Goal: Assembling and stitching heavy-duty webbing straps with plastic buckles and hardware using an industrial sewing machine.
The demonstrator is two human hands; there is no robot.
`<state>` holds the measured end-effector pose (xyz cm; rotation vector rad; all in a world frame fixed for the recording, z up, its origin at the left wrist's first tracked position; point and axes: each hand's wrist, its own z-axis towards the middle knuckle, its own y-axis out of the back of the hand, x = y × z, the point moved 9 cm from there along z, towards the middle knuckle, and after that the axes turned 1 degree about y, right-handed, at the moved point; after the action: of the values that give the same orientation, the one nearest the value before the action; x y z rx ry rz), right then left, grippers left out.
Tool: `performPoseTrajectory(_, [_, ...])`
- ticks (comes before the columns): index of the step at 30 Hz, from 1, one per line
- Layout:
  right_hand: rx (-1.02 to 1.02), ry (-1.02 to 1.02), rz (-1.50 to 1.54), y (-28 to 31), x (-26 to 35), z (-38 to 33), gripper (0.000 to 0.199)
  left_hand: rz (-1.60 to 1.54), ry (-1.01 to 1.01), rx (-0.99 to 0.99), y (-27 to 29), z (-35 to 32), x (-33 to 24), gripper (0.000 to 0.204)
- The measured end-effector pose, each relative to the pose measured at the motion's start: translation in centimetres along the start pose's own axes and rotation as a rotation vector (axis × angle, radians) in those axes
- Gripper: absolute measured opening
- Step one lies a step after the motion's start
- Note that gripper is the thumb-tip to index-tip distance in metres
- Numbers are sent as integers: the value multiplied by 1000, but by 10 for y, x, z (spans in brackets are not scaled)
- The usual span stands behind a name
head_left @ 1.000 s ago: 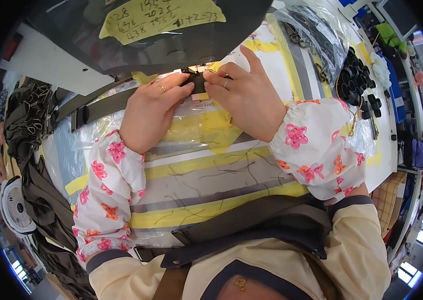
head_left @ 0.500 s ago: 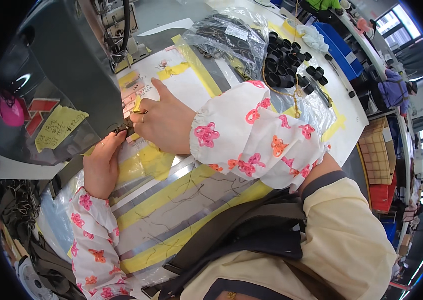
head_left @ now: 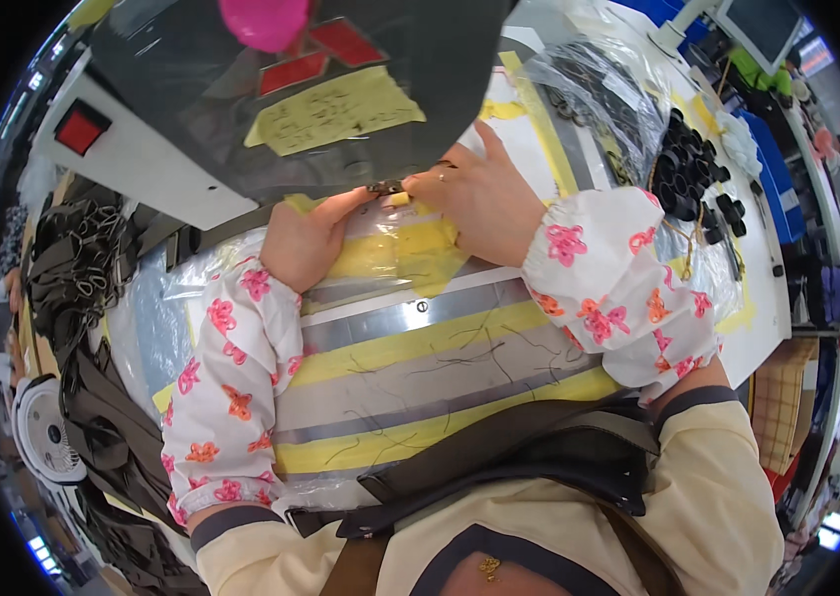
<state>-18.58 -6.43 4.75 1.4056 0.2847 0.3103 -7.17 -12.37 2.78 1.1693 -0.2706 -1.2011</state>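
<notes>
Both my hands meet just below the dark overhanging head of a sewing machine (head_left: 360, 109). A small dark strip (head_left: 385, 187) lies between their fingertips, partly covered by them. My left hand (head_left: 303, 245) is closed, its fingertips pressed together on the strip's left end. At the strip's right end, my right hand (head_left: 491, 204) has its lower fingers bent in on it, with one finger stretched out away from me. A ring shows on that hand. Under both hands is a work plate patched with yellow tape (head_left: 390, 248). The machine's needle area is hidden behind its head.
Loose thread ends (head_left: 420, 382) are strewn on the taped table. Black rings (head_left: 683, 169) and a clear bag of dark parts (head_left: 599, 94) sit at the far right. Dark straps (head_left: 77, 258) pile up left, beside a white fan (head_left: 47, 432). Dark strap lengths (head_left: 509, 447) cross my lap.
My view has swung left, so the machine head now covers the needle area and everything sits further right. Both hands keep their places at the small strip.
</notes>
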Motion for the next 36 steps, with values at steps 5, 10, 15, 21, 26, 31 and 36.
performPoseTrajectory(5, [-38,-12,45,1,2,-3,47,56,20,40,-4,-6,3,28])
performPoseTrajectory(10, [16,-16,79,-3,1,-4,52,14,175,232,-5,0,-11,27])
performPoseTrajectory(15, [-13,33,133,7,15,-17,53,137,-227,131,9,-4,-58,19])
performPoseTrajectory(21, [-51,58,172,7,18,-18,50,254,-336,179,2,-11,-55,9])
performPoseTrajectory(26, [-71,54,73,10,19,-17,50,213,-287,145,3,-9,-50,10])
performPoseTrajectory(31, [-40,35,61,11,20,-14,51,173,-274,112,4,-10,-49,13])
performPoseTrajectory(36, [-22,30,28,8,15,-12,45,74,-271,23,10,-1,-47,10])
